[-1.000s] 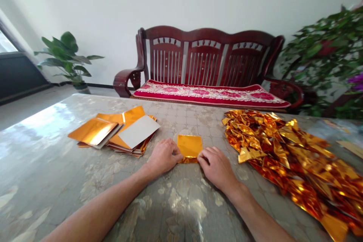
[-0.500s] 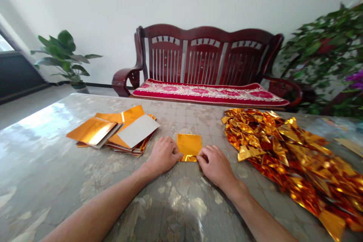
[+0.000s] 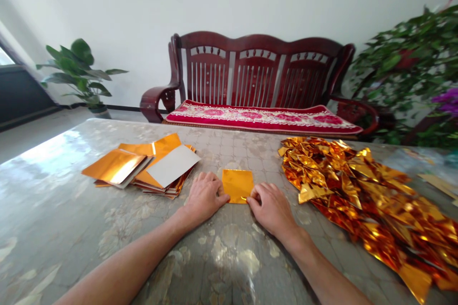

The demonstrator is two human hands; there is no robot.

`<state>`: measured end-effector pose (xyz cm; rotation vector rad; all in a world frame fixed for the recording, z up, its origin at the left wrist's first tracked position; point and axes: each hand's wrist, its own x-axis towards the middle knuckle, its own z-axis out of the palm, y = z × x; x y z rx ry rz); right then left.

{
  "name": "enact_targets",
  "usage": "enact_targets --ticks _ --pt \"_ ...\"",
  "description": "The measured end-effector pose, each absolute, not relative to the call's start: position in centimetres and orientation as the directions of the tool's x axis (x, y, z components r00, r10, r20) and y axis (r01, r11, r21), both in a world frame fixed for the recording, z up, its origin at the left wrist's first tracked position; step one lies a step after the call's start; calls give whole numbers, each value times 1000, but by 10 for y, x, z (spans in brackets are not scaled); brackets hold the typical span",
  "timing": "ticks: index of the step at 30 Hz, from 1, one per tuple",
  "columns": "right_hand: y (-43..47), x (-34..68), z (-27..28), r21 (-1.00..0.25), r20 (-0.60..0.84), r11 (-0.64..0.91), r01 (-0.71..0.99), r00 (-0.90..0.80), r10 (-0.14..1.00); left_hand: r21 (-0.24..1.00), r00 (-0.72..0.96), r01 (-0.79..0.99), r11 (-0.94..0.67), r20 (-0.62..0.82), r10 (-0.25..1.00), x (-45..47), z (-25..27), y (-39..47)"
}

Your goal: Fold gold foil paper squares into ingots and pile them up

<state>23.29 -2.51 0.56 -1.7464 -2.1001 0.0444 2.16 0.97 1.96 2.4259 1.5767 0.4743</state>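
Note:
A small sheet of gold foil paper (image 3: 237, 185) lies on the table between my hands, its near edge towards me. My left hand (image 3: 206, 194) pinches the near left corner with thumb and curled fingers. At the near right corner, my right hand (image 3: 271, 205) pinches the sheet the same way, and a bright curl of foil shows beside the thumb. To the left is a loose stack of gold foil sheets (image 3: 114, 166), with one sheet's pale grey back (image 3: 173, 166) facing up. A long heap of folded gold foil pieces (image 3: 358, 186) spreads on the right.
The table (image 3: 150, 257) has a shiny patterned cover. Clear plastic (image 3: 411, 158) lies at its right edge. Beyond stands a dark red wooden bench (image 3: 254, 74) with a red floral cushion (image 3: 265, 116). Potted plants (image 3: 80, 71) stand on both sides.
The bright raised strip along the sheet's near edge now looks flat, with only a small curl by my right thumb. Both hands keep nearly the same places.

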Motion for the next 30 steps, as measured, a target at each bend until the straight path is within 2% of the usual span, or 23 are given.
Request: enact_targets --ticks 8,16,22,30 --pt "-25 239 2 -275 291 225 935 -142 946 391 364 835 -388 137 921 20 16 7" --pt "-28 242 3 -355 276 269 895 -174 945 445 341 810 -383 174 924 15 8 5" --pt "-34 243 4 -304 323 354 884 -254 912 481 356 777 -407 198 913 11 4 4" --pt "-37 243 3 -253 314 380 890 -296 902 508 365 755 -414 199 910 7 4 3"
